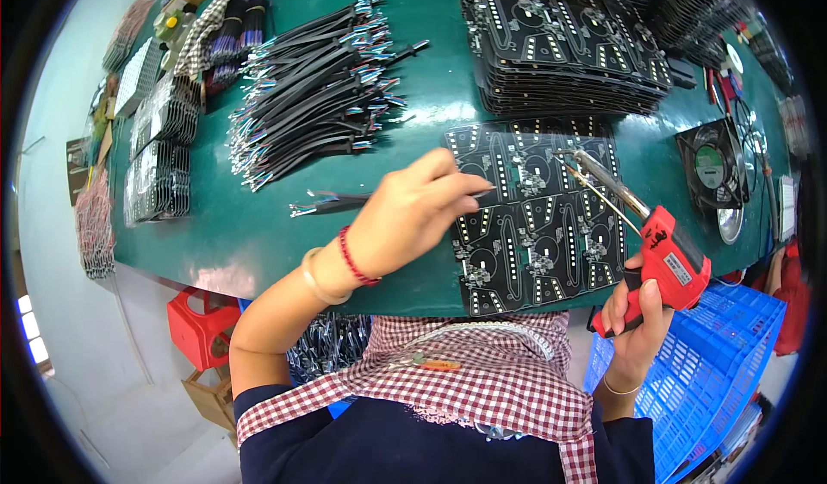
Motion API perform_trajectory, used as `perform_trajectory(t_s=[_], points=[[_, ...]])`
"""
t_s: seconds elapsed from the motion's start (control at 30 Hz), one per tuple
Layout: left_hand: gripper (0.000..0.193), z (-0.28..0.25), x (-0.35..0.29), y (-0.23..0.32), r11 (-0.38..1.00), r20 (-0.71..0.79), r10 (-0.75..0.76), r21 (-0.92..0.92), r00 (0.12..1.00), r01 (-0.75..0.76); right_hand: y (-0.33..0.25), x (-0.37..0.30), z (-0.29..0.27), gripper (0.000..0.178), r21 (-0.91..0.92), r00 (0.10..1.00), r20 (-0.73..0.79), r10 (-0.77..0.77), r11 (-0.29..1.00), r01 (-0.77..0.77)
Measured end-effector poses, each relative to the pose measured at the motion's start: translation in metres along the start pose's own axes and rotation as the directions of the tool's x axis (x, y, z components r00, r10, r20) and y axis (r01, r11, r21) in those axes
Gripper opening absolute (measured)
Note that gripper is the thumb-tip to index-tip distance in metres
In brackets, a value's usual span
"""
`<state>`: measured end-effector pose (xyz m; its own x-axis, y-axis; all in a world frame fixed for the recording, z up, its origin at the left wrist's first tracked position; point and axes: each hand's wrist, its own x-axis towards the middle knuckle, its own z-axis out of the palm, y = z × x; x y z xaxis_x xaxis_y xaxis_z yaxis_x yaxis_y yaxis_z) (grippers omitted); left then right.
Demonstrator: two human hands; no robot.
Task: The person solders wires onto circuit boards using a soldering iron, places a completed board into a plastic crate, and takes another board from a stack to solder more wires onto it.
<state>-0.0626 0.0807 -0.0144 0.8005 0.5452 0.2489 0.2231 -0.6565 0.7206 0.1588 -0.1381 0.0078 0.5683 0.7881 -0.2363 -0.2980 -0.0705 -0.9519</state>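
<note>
We observe the left hand (409,217) with fingertips pinched together on a thin black wire, pressing it onto the black panel of circuit boards (538,225) lying on the green table (215,225) just before us. The right hand (636,316) is wrapped tight around the red pistol-shaped soldering gun (663,260), which bears a small pale rectangular label on its side, tip over the panel. A blue plastic crate (715,355) sits lower right; a bundle of black wires with coloured ends (314,87) lies upper left.

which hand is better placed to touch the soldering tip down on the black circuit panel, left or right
Probably the right hand: it grips the red soldering gun, whose tip already reaches over the black circuit panel. The left hand pinches a thin black wire at the panel's edge.
</note>
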Motion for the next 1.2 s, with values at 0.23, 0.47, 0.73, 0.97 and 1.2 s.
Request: perform_trajectory(t_s=[0.23, 0.47, 0.73, 0.97, 1.2], points=[[0.024, 0.051, 0.024, -0.024, 1.0, 0.122, 0.018, -0.018, 0.992, -0.016, -0.006, -0.004, -0.007, 0.036, 0.001, 1.0, -0.023, -0.015, 1.0, 0.015], [0.027, 0.048, 0.022, -0.006, 0.899, 0.255, 0.092, 0.395, 0.963, -0.19, -0.006, -0.001, -0.014, 0.035, 0.016, 0.997, -0.073, 0.029, 0.999, -0.028], [0.032, 0.039, 0.031, -0.013, 0.95, 0.242, 0.14, 0.241, 0.96, -0.2, 0.0, 0.001, -0.011, 0.035, 0.009, 0.999, -0.025, 0.041, 0.999, -0.041], [0.033, 0.047, 0.035, -0.033, 0.937, 0.138, 0.239, 0.227, 0.961, -0.265, 0.012, 0.006, -0.009, 0.032, -0.078, 0.989, 0.006, 0.145, 0.986, -0.144], [0.033, 0.047, 0.036, -0.035, 0.934, 0.104, 0.27, 0.211, 0.957, -0.287, 0.016, 0.008, 0.0, 0.02, -0.097, 0.977, 0.016, 0.214, 0.972, -0.212]])
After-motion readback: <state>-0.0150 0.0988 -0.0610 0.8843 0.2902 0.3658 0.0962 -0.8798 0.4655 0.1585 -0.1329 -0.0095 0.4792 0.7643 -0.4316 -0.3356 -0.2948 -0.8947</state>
